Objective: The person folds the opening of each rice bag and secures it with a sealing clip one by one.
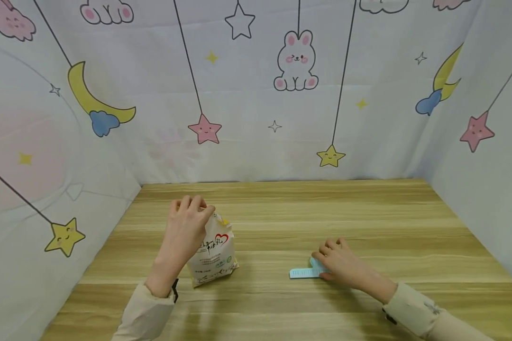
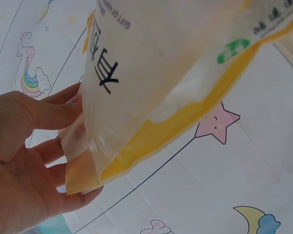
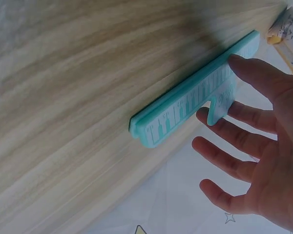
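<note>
On the left of the table in the head view stands a white printed bag [image 1: 215, 258] with a red heart and yellow edging. My left hand [image 1: 185, 227] pinches its top edge from above. In the left wrist view, the thumb lies on one side of the bag's [image 2: 151, 73] translucent top edge and fingers behind it. To the right, my right hand [image 1: 341, 265] holds a light-blue bag clip [image 1: 303, 273] lying on the tabletop. In the right wrist view, the thumb touches the long printed bar of the clip [image 3: 185, 97], with fingers behind its tab; the lower fingers are spread.
A wood-grain table [image 1: 273, 213] carries everything. White cloth [image 1: 247, 94] printed with stars, moons and rabbits hangs behind and at both sides. Bare tabletop lies between the bag and the clip.
</note>
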`<state>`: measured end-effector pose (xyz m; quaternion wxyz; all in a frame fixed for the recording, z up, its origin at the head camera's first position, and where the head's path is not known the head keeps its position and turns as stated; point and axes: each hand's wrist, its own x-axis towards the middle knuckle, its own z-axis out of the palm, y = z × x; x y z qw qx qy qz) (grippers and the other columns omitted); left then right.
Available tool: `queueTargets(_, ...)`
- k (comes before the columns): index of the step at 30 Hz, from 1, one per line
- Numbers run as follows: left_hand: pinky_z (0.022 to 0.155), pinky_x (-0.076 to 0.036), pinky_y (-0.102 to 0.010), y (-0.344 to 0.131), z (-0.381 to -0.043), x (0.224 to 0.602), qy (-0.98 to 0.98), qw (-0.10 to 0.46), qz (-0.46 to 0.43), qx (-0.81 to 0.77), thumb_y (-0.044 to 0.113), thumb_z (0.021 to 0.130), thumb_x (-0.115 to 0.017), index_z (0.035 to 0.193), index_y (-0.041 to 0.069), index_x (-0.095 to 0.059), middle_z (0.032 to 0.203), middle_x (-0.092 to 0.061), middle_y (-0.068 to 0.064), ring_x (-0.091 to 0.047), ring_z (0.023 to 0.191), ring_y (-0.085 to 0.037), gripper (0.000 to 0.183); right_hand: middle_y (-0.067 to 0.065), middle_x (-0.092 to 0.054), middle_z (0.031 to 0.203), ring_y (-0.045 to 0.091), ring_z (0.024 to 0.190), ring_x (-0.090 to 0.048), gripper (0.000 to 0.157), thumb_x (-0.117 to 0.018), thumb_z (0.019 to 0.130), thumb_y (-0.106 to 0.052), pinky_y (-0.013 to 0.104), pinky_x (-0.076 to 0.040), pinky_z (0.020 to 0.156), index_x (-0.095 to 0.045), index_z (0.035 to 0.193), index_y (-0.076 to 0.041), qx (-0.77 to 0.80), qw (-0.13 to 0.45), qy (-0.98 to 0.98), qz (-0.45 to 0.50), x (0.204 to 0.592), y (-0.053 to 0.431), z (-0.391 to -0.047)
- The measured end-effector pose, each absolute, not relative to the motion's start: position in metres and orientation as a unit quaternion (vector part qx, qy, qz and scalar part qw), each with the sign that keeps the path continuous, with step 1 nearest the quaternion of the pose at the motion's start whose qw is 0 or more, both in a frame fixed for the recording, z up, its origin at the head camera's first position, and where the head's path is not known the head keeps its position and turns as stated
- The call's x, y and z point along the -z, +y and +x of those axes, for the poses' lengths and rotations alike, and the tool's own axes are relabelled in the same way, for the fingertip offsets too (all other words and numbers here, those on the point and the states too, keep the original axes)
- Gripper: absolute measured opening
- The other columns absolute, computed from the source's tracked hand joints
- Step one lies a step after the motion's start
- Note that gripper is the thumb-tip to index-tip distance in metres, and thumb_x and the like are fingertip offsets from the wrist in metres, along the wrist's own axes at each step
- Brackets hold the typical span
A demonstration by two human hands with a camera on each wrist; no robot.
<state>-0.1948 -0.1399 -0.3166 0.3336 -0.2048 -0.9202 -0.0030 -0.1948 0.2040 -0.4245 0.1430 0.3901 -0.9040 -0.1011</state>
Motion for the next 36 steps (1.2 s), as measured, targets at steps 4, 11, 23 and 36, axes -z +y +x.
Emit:
queueTargets(4, 0.075, -0.039, -0.042, -0.140, -0.195, 0.317, -0.920, 0.334, -0.205, 0.001, -0.012, 0.068, -0.062, 0.083, 0.012, -0.066, 0.084, -0.056, -0.008, -0.051, 0.079, -0.027, 0.029, 0.002, -0.060, 0.091, 0.021, 0.087, -0.053, 0.041, -0.074, 0.068, -0.037, 0.042, -0.042, 0.071, -0.060, 0.097, -0.013, 0.067, 0.131, -0.913, 0.380, 0.425, 0.202, -0.195)
queueTargets(11, 0.075, -0.039, -0.042, -0.139, -0.195, 0.317, -0.920, 0.333, -0.205, -0.005, -0.011, 0.068, -0.063, 0.084, 0.012, -0.067, 0.084, -0.056, -0.008, -0.051, 0.080, -0.027, 0.029, 0.002, -0.061, 0.091, 0.021, 0.084, -0.056, 0.032, -0.074, 0.070, -0.029, 0.043, -0.045, 0.072, -0.057, 0.092, -0.014, 0.017, 0.111, -0.922, 0.369, 0.426, 0.202, -0.196)
queueTargets(23, 0.075, -0.039, -0.043, -0.140, -0.196, 0.317, -0.926, 0.320, -0.199, -0.006, -0.012, 0.068, -0.062, 0.085, 0.011, -0.067, 0.085, -0.056, -0.009, -0.051, 0.082, -0.028, 0.030, -0.001, -0.057, 0.083, 0.014, 0.071, -0.052, 0.021, -0.070, 0.073, -0.018, 0.030, -0.038, 0.062, -0.054, 0.085, -0.013, 0.033, 0.189, -0.894, 0.404, 0.422, 0.202, -0.192)
queueTargets(36, 0.076, -0.039, -0.043, -0.141, -0.196, 0.317, -0.921, 0.334, -0.203, -0.001, -0.013, 0.066, -0.062, 0.089, 0.011, -0.066, 0.085, -0.056, -0.009, -0.051, 0.081, -0.028, 0.033, 0.002, -0.056, 0.087, 0.017, 0.071, -0.054, 0.025, -0.070, 0.072, -0.015, 0.032, -0.039, 0.061, -0.053, 0.089, -0.013, 0.003, 0.233, -0.881, 0.411, 0.413, 0.199, -0.196)
